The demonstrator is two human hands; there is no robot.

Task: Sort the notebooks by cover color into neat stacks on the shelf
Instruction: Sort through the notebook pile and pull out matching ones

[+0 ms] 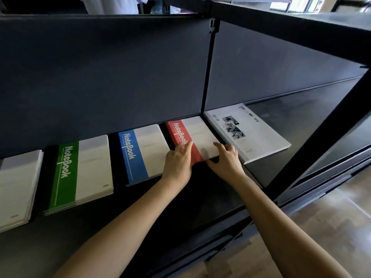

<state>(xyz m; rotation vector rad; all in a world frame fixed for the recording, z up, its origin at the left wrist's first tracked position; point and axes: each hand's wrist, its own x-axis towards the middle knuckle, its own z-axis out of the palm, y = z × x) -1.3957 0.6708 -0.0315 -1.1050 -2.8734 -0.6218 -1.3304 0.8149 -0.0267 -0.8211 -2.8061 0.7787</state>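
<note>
Stacks of notebooks lie in a row on a dark shelf (100, 227). From left to right: a plain white stack (16, 185), a green-banded stack (80, 173), a blue-banded stack (142, 151), a red-banded stack (192, 133) and a white stack with black photos on the cover (247, 129). My left hand (177, 163) rests on the red stack's near left corner, fingers on the red band. My right hand (225, 159) presses the same stack's near right corner, thumb under the front edge.
The black metal shelf unit has a back panel with a vertical seam (208, 67) and a slanted post (321, 133) at the right. Bare shelf runs to the right of the white photo stack. Wooden floor (331, 227) lies below right.
</note>
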